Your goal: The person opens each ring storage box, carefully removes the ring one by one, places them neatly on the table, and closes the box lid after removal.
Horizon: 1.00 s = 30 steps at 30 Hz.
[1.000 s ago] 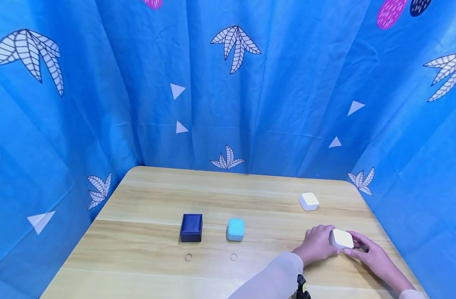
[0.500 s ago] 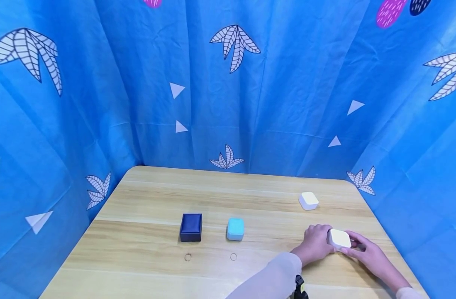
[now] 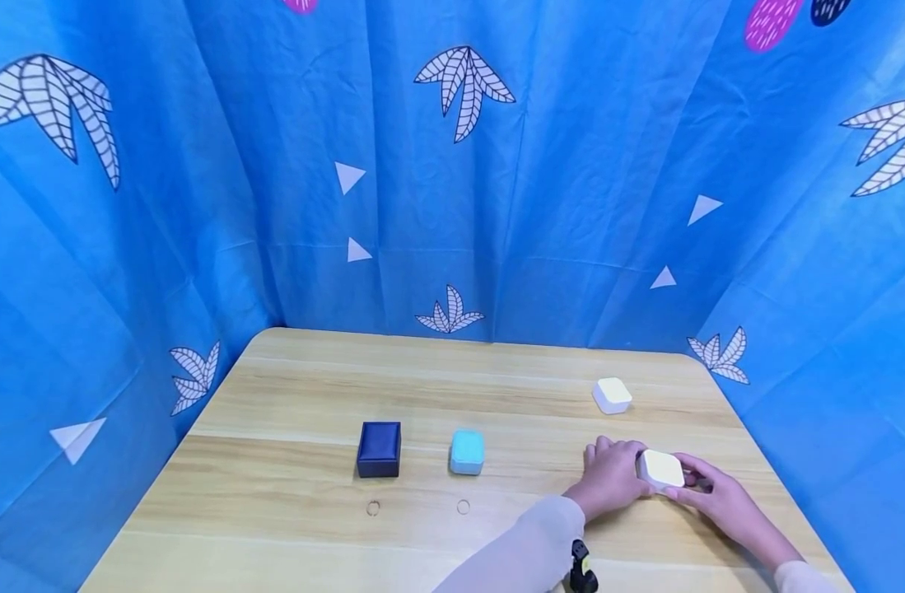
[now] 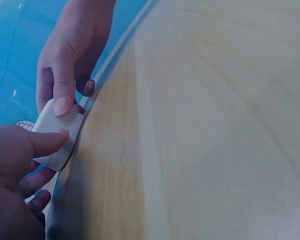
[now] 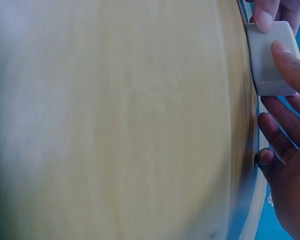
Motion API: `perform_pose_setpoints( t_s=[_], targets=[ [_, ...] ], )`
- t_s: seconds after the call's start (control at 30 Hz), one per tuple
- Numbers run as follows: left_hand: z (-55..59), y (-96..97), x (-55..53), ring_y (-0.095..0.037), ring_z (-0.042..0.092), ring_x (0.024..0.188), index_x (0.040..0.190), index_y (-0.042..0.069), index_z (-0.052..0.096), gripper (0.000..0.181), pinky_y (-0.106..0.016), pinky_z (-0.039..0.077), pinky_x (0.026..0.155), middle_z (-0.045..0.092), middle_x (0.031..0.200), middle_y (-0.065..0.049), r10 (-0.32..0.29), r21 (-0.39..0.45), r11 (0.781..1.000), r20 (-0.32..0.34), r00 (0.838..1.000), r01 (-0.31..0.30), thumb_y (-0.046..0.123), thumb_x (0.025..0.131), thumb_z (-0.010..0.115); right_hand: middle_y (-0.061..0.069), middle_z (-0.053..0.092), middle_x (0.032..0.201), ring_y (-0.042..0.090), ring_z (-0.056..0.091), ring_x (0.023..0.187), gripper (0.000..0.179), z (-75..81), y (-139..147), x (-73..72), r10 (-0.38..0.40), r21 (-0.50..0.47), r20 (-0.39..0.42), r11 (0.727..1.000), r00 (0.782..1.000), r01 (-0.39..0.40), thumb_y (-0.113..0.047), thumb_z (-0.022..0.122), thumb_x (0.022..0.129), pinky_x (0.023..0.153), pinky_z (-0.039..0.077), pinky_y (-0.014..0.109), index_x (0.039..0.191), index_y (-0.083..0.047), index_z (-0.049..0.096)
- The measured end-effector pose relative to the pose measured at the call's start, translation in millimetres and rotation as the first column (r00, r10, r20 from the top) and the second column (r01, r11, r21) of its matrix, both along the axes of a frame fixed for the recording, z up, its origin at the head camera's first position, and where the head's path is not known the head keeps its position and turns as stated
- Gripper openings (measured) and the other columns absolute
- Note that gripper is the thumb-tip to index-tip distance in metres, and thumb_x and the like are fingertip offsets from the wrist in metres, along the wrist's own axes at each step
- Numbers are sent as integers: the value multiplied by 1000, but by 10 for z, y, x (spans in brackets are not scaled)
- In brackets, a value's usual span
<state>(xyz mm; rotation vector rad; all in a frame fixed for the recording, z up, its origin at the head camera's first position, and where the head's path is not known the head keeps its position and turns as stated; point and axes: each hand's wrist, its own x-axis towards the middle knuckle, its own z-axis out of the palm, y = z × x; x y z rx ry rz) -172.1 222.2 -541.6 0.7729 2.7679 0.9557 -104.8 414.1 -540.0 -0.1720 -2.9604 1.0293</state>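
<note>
Between the two hands at the right of the table is a small white box (image 3: 662, 469) with rounded corners and a cream top. My left hand (image 3: 611, 478) grips its left side, thumb (image 4: 50, 142) laid along the near face. From the other side my right hand (image 3: 722, 498) pinches it, thumb (image 5: 291, 67) on the same face and fingers curled behind. Both wrist views show the white box (image 5: 271, 60) between the thumbs and fingers. Whether its underside touches the table is hidden in the head view.
A second white box (image 3: 612, 396) sits farther back. To the left stand a navy ring box (image 3: 380, 450) and a turquoise ring box (image 3: 467, 452). In front of them lie two thin rings, a left ring (image 3: 379, 509) and a right ring (image 3: 468, 507). A blue curtain (image 3: 437, 206) surrounds the wooden table (image 3: 289, 527).
Both hands have shifted slightly to the left with the white box still held between them. The other boxes and the rings have stayed in place.
</note>
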Motion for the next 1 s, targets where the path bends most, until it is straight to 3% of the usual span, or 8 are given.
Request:
perform_pose_setpoints(
  t_s=[0.37,1.0],
  targets=[
    [-18,-188,-44,-3,39,91,126,37,63,59,-24,30,82,64,113,24,8,2,1000,4,1000,-8,39,73,88,2,65,102,1,54,88,59,-7,-161,-78,75,22,-83,997,994,-74,-29,78,87,75,46,23,137,-5,59],
    [-61,-611,-131,-3,40,91,131,32,62,59,-22,33,85,65,115,20,10,-31,999,-33,999,-11,39,77,85,0,63,99,6,54,89,55,-12,-517,-245,158,-37,-107,986,982,-163,-28,79,86,76,47,23,133,-7,61]
  ],
)
